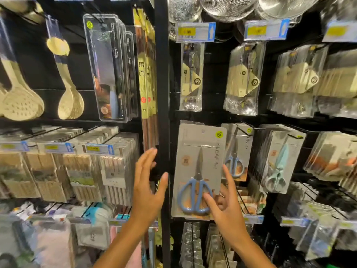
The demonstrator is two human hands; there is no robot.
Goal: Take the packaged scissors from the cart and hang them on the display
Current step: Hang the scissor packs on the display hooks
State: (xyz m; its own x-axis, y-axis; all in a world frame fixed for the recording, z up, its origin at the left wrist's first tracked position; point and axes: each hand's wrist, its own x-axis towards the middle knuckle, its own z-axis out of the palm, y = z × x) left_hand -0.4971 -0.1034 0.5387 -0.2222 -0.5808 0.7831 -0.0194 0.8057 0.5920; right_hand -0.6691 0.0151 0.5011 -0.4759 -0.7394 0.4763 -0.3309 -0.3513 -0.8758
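A grey card pack of blue-handled scissors (199, 169) hangs tilted against the black display, left of another blue scissors pack (236, 151) on a hook. My right hand (226, 206) holds the pack's lower right edge, thumb on the front over the handles and index finger up along the side. My left hand (147, 182) is raised with straight fingers in front of the black upright post (163, 93), touching nothing. A mint-green scissors pack (278, 161) hangs further right. The cart is out of view.
Wooden spoons and skimmers (69, 78) and clear knife packs (110, 68) hang at upper left. Rows of chopstick packs (81, 167) fill the left shelf. Metal strainers (228, 6), price tags (196, 31) and packed utensils (243, 78) hang above. Bare hooks (245, 202) jut out behind my right hand.
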